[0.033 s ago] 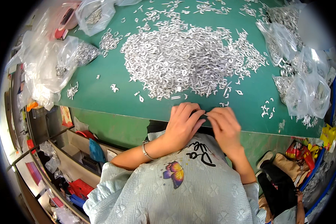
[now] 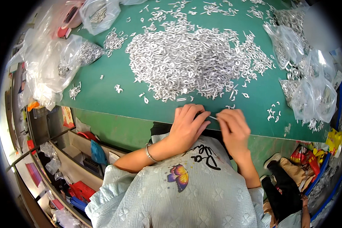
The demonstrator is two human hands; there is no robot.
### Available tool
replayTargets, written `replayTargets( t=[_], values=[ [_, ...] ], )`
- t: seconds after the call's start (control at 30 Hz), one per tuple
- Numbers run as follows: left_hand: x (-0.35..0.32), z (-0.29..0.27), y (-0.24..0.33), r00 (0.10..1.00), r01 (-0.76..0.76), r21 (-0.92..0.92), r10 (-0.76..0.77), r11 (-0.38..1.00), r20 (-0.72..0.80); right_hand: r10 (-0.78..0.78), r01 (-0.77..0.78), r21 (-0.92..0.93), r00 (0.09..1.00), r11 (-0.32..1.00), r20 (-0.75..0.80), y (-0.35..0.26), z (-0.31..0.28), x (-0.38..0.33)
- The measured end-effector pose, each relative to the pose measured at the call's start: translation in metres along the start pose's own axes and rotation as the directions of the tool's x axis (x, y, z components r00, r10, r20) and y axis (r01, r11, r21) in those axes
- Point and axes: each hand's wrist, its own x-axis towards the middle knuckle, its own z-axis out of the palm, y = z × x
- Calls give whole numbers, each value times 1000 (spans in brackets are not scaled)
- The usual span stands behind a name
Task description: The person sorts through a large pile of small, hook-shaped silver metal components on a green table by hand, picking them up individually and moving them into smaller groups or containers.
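Observation:
At the near edge of the green table [image 2: 114, 102], my left hand [image 2: 186, 127] is closed, its thumb and fingers pinched together. A thin pale rod-like piece [image 2: 213, 118] bridges the small gap from its fingertips to those of my right hand [image 2: 233, 129]. The right fingers are closed on the other end of that piece. Anything more inside the fingers is hidden. Just beyond both hands spreads a large heap of small silvery metal pieces [image 2: 182, 57], some ring-shaped and some curved or straight. A few loose pieces [image 2: 181, 99] lie between the heap and my hands.
Clear plastic bags of metal pieces stand at the left [image 2: 70, 57] and right [image 2: 313, 91]. A pink container [image 2: 70, 17] is at the far left. Below the table are an open drawer-like compartment [image 2: 76, 152] on the left and another person's dark-clad legs [image 2: 281, 190] on the right.
My right hand has shifted slightly right, away from the left, and the thin pale piece now shows between them. My left hand stays nearly in place.

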Motion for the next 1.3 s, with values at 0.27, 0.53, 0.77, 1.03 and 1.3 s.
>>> replayTargets(
  t=[0.27, 0.53, 0.77, 1.03, 1.3],
  values=[
    [-10, -8, -12, 998, -6, -19, 5, 1000, -69, 22, -19, -136, 999, 991, 23, -11, 5, 17],
    [-10, -29, -35, 963, 190, 180, -148, 965, -227, -85, 123, -217, 981, 968, 175, -14, 32, 8],
    [-20, -29, -33, 974, 158, 128, -133, 979, -185, -173, 213, -202, 965, 956, 198, -13, 38, 28],
    [-16, -19, -25, 995, 41, -28, -44, 999, -91, -115, 146, -214, 982, 966, 151, -15, 31, 26],
    [-40, -39, -42, 990, 34, -19, -36, 999, -135, -104, 127, -124, 978, 984, 180, -13, 35, 21]
  ],
)
